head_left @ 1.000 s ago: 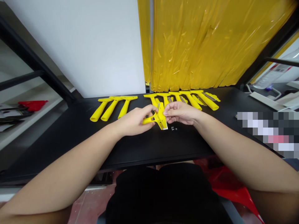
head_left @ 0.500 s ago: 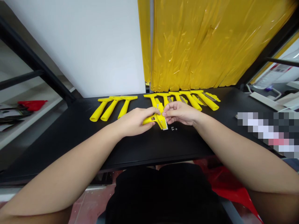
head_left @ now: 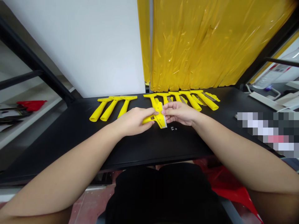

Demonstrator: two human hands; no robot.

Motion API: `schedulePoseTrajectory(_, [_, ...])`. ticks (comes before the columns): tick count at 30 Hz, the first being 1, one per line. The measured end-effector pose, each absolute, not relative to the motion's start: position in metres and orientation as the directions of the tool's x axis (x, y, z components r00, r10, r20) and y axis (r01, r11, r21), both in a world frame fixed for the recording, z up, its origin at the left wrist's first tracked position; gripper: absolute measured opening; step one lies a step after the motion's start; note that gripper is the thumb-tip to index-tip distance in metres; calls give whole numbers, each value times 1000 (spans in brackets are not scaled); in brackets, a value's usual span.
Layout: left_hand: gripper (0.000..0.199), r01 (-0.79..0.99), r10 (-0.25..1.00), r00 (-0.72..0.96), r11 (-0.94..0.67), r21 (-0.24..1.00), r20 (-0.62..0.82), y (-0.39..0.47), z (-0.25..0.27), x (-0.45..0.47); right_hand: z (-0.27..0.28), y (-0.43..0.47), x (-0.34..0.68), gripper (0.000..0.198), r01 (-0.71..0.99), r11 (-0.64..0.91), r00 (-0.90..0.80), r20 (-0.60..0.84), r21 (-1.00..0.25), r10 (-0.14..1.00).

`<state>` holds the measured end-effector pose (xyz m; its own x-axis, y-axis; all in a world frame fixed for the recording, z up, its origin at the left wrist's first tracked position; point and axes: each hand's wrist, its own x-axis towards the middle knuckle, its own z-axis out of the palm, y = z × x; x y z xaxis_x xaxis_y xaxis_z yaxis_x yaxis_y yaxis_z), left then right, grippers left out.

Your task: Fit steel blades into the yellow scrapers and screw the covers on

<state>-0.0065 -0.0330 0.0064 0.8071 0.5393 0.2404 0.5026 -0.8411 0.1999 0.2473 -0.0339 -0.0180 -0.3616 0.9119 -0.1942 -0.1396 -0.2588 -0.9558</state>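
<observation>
While our left hand held the handle of a yellow scraper at the frame's centre, our right hand pinched its pale-edged head narrowly between thumb and fingers, apparently to steady it from both sides. We had small loose pieces, too tiny to identify, just below the right hand, probably for easy reach. Farther back on our black tabletop, three scrapers lay left of centre and others right, perhaps giving our hands room.
</observation>
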Motion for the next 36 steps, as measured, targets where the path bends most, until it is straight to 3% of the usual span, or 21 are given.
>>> schedulePoseTrajectory(10, [16, 438, 481, 833, -875, 203, 273, -33, 9, -6, -19, -33, 249, 15, -131, -260, -351, -200, -957, 915])
schedulePoseTrajectory(16, [22, 427, 470, 827, -882, 200, 308, -33, 8, -7, -18, -35, 247, 11, -109, -224, -321, -179, -968, 930])
schedulePoseTrajectory(36, [21, 387, 399, 848, -916, 106, 348, -33, 8, -8, -18, -35, 246, 15, -93, -151, -297, -117, -984, 948])
